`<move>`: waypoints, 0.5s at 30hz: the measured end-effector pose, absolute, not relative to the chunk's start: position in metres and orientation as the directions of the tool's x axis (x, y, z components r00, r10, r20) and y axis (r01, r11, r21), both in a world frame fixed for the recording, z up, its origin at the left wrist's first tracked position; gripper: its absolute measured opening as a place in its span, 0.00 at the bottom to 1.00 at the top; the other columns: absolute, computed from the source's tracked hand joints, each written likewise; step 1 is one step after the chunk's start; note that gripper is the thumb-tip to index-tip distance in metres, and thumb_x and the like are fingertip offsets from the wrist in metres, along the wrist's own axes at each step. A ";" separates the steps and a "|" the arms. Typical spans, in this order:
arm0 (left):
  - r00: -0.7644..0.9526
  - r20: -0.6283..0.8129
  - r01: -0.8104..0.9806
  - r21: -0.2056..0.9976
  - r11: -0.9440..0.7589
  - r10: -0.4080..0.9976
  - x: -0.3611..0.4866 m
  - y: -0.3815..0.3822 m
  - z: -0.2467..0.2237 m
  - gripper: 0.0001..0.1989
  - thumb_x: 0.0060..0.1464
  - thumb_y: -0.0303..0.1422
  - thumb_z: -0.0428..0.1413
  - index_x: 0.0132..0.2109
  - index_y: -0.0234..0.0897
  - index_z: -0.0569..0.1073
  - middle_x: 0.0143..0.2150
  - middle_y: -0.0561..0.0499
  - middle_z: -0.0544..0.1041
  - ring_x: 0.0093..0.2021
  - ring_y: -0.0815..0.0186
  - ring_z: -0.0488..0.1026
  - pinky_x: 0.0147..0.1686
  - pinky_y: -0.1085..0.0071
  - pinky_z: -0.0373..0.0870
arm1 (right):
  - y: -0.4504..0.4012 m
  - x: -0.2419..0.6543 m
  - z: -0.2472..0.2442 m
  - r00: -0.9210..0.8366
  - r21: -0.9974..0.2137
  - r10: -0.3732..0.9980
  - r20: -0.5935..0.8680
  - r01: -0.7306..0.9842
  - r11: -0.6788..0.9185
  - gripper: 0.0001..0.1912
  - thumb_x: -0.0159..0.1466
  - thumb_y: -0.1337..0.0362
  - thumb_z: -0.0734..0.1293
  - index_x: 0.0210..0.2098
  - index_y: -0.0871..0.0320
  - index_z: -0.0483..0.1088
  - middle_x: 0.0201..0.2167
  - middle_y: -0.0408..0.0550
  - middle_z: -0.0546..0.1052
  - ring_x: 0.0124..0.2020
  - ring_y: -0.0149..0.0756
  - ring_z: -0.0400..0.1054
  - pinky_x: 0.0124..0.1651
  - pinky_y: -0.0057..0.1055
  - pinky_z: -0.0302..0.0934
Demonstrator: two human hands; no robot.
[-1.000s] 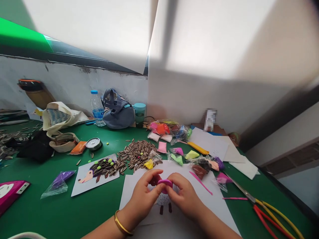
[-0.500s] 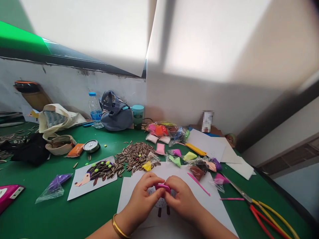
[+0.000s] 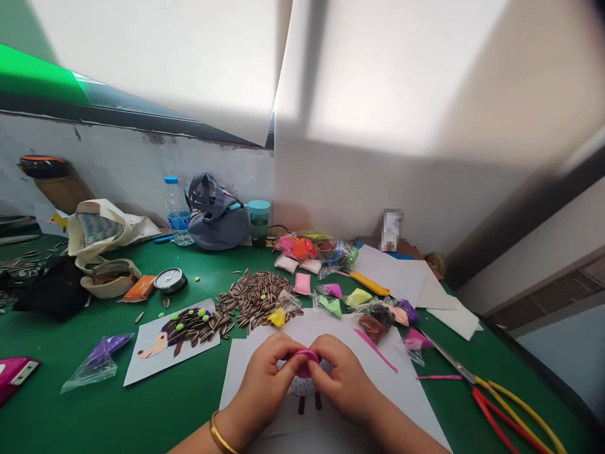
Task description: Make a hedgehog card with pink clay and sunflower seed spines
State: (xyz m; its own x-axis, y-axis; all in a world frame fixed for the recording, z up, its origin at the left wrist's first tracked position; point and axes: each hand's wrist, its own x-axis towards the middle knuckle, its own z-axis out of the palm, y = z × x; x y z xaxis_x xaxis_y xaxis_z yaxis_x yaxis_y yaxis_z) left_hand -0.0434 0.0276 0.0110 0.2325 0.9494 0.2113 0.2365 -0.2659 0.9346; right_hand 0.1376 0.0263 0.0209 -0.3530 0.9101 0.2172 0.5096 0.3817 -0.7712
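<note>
Between the fingertips of my left hand (image 3: 271, 375) and my right hand (image 3: 340, 375) is a flat pink disc of modelling clay (image 3: 306, 366). Both thumbs press on its near face, and the fingers curl behind it. Under my hands lies a white sheet of paper (image 3: 241, 359). A picture of a round grey-white animal body (image 3: 303, 387) with two dark brown legs shows on the sheet, its upper part hidden by my hands and the clay. A thin pink clay tool (image 3: 378, 350) rests on the paper to the right.
A hedgehog picture (image 3: 174, 337) lies at left by a heap of sunflower seeds (image 3: 259, 296). Bagged clay, such as a brown packet (image 3: 371, 329), lies beyond the sheet. Scissors (image 3: 477, 384) lie at right, and a yellow cutter (image 3: 370, 284) farther back. A blue bag (image 3: 220, 224) stands by the wall.
The pink clay has been tilted so its flat round face now shows, where before it was seen nearly edge-on. My hands stay together over the sheet. The view has shifted slightly.
</note>
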 end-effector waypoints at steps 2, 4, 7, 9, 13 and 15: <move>0.218 0.214 0.231 0.936 -0.264 0.952 -0.043 0.028 0.011 0.12 0.59 0.42 0.57 0.35 0.40 0.80 0.33 0.48 0.77 0.36 0.61 0.73 0.38 0.67 0.70 | 0.026 0.137 0.022 -0.355 -0.787 0.909 0.219 0.487 0.380 0.05 0.64 0.63 0.66 0.31 0.56 0.71 0.30 0.44 0.74 0.35 0.35 0.67 0.39 0.30 0.59; 0.200 0.200 0.217 0.946 -0.243 0.959 -0.044 0.027 0.011 0.12 0.59 0.42 0.57 0.37 0.40 0.80 0.34 0.48 0.78 0.38 0.60 0.74 0.39 0.67 0.71 | 0.027 0.137 0.022 -0.372 -0.798 0.902 0.220 0.463 0.386 0.07 0.65 0.62 0.66 0.33 0.56 0.73 0.31 0.45 0.76 0.35 0.36 0.68 0.40 0.31 0.59; 0.163 0.169 0.215 0.955 -0.202 0.972 -0.044 0.025 0.012 0.13 0.57 0.41 0.59 0.47 0.43 0.79 0.42 0.47 0.78 0.42 0.59 0.74 0.43 0.65 0.72 | 0.027 0.137 0.021 -0.368 -0.788 0.904 0.217 0.480 0.385 0.09 0.66 0.62 0.64 0.32 0.56 0.73 0.30 0.45 0.76 0.34 0.35 0.67 0.40 0.31 0.59; 0.166 0.182 0.216 0.952 -0.216 0.969 -0.043 0.024 0.013 0.14 0.55 0.39 0.61 0.48 0.44 0.78 0.43 0.47 0.78 0.43 0.59 0.74 0.45 0.65 0.71 | 0.026 0.137 0.020 -0.351 -0.770 0.910 0.219 0.511 0.382 0.08 0.64 0.63 0.65 0.29 0.57 0.72 0.29 0.44 0.75 0.33 0.35 0.66 0.38 0.30 0.59; 0.204 0.194 0.205 0.950 -0.236 0.960 -0.041 0.026 0.015 0.09 0.56 0.40 0.60 0.34 0.40 0.79 0.32 0.49 0.77 0.35 0.61 0.74 0.38 0.67 0.71 | 0.026 0.136 0.020 -0.354 -0.766 0.907 0.229 0.510 0.392 0.07 0.62 0.66 0.65 0.27 0.56 0.70 0.27 0.43 0.73 0.32 0.34 0.66 0.38 0.30 0.59; 0.186 0.140 0.160 0.972 -0.170 0.973 -0.041 0.027 0.014 0.13 0.57 0.42 0.58 0.33 0.38 0.78 0.32 0.48 0.77 0.34 0.61 0.74 0.36 0.68 0.71 | 0.026 0.136 0.021 -0.339 -0.795 0.915 0.217 0.484 0.367 0.07 0.63 0.65 0.64 0.29 0.56 0.72 0.28 0.43 0.74 0.33 0.35 0.67 0.38 0.30 0.59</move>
